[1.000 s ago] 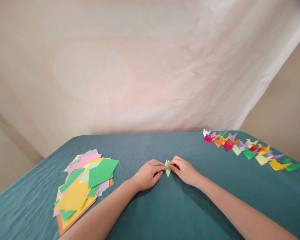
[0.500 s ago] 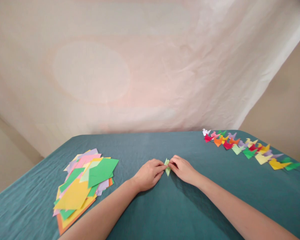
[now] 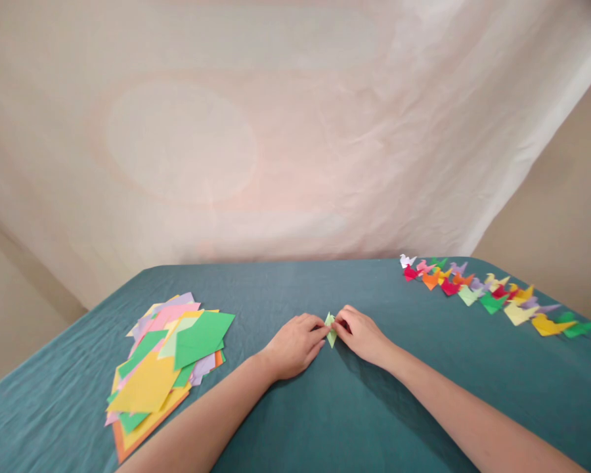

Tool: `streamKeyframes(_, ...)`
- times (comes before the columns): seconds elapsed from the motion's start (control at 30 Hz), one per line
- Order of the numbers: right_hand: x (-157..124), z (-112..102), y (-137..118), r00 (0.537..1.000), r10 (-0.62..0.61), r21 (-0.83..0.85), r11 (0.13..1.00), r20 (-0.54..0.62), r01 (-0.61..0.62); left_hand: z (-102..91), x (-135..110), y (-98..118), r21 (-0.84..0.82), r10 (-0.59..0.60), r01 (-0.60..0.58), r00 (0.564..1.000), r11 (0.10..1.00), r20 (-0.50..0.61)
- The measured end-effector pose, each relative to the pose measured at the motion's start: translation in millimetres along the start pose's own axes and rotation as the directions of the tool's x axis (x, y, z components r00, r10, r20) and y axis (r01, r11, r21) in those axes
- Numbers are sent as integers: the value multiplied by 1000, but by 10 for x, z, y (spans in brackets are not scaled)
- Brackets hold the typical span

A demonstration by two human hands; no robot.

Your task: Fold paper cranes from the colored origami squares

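Note:
A small pale green piece of folded origami paper [image 3: 331,337], narrow and diamond-shaped, lies at the middle of the table between my hands. From the left side, my left hand [image 3: 295,345] presses its fingertips on the paper's edge, fingers curled together. On the other side my right hand [image 3: 358,332] pinches the paper with thumb and forefinger. The fingertips of both hands nearly meet over it and cover part of its middle, so the fold there is hidden.
A loose pile of coloured paper squares [image 3: 145,384] lies at the left on the teal tablecloth [image 3: 276,433]. Several folded paper birds [image 3: 492,302] stand in rows along the far right. Behind the table hangs a pale cloth [image 3: 295,144].
Both hands stay at the folded paper in almost the same pose. The right fingers have shifted very slightly; the rest looks the same.

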State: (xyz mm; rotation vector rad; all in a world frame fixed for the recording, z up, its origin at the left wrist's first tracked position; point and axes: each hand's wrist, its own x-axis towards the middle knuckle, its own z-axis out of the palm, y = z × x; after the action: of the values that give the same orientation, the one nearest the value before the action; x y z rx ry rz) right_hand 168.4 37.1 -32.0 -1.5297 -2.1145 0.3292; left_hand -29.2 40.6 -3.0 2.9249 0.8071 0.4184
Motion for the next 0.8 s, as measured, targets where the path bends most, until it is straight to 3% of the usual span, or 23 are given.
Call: streamKeyframes(0.8,-32,66,-3,997,14,-22,1000,-76,-16,-27,2,19,37,1,-1,1000,999,12)
